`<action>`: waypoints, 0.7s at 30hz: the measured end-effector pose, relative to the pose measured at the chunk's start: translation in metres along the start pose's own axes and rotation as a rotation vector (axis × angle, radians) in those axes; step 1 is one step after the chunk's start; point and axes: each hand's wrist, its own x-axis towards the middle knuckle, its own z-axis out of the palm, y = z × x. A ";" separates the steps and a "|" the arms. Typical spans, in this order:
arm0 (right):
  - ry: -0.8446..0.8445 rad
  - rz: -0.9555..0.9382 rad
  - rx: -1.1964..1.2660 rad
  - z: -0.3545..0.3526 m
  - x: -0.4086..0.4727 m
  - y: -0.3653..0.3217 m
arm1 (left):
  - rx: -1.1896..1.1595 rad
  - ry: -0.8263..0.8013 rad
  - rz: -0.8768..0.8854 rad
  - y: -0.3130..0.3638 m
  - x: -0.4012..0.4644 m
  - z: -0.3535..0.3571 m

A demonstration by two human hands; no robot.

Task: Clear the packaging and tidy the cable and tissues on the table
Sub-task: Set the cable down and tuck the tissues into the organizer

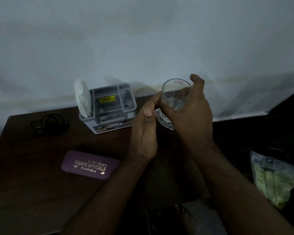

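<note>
My right hand (192,112) is wrapped around a clear drinking glass (172,92), held above the dark wooden table (32,167). A crinkled clear plastic wrapper (163,120) hangs under the glass. My left hand (145,131) is beside the glass with its fingertips touching the glass's left side. A grey plastic organiser (111,107) stands against the wall, with white tissues (82,97) stuck upright in its left slot. A coiled black cable (49,124) lies at the table's far left.
A purple spectacle case (90,165) lies on the near part of the table. A clear packet with green contents (275,177) sits off the table's right side. A pale wall runs behind the table. The scene is dim.
</note>
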 end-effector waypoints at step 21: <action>-0.866 -0.541 -0.563 0.048 -0.124 -0.067 | 1.233 -0.406 -0.432 0.048 -0.086 -0.175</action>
